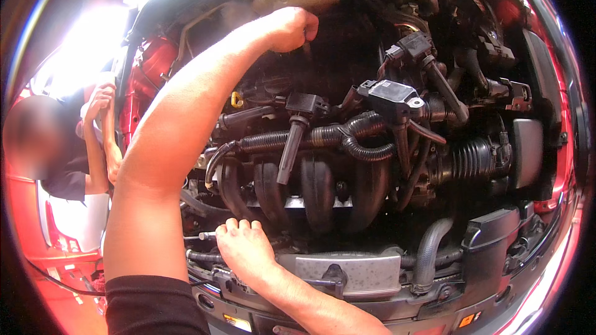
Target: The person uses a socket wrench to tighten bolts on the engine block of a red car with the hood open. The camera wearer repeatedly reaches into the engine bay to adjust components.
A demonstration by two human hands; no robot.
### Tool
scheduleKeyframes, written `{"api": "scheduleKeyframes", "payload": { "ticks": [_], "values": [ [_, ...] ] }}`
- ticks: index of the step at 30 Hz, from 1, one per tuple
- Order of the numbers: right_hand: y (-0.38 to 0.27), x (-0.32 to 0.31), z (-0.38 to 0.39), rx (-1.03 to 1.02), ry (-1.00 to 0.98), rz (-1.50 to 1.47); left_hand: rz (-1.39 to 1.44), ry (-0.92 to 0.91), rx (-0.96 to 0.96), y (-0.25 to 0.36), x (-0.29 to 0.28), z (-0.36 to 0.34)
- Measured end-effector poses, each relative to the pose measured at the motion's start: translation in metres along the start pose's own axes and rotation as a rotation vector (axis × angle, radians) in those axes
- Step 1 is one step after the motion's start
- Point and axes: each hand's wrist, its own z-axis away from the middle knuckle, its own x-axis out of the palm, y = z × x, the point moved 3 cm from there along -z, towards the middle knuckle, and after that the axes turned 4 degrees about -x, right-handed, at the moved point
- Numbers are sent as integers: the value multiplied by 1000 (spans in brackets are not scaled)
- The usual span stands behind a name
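Observation:
My left hand (294, 28) reaches over the back of the engine, its fingers curled into a fist; what they hold, if anything, is hidden. My right hand (246, 249) is at the front of the engine bay, fingers bent down out of sight, beside a thin metal rod (202, 236). Between my hands lie several black ignition coils, pulled out: one coil (299, 130) rests across a corrugated wiring conduit (268, 141), another coil (392, 94) lies to its right, and a third coil (417, 47) sits farther back. Below them curve the black intake manifold runners (318, 192).
A ribbed air intake hose (467, 160) is at the right, and a bent coolant hose (429, 254) at the front right. A grey metal plate (366, 274) runs along the front edge. At the left, another person's hands (102, 102) are raised close together near the red fender (152, 65).

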Motion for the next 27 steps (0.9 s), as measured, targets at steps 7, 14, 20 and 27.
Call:
{"api": "scheduleKeyframes", "payload": {
  "ticks": [7,14,20,27],
  "values": [
    [11,6,6,25,11,45,-118,-123,-193,9,10,-23],
    [6,5,4,13,22,23,135,186,-133,14,3,4],
    [5,4,3,3,19,42,87,-45,38,6,4,0],
    [5,6,2,10,27,28,-27,-161,-295,8,5,-10]
  ]
}}
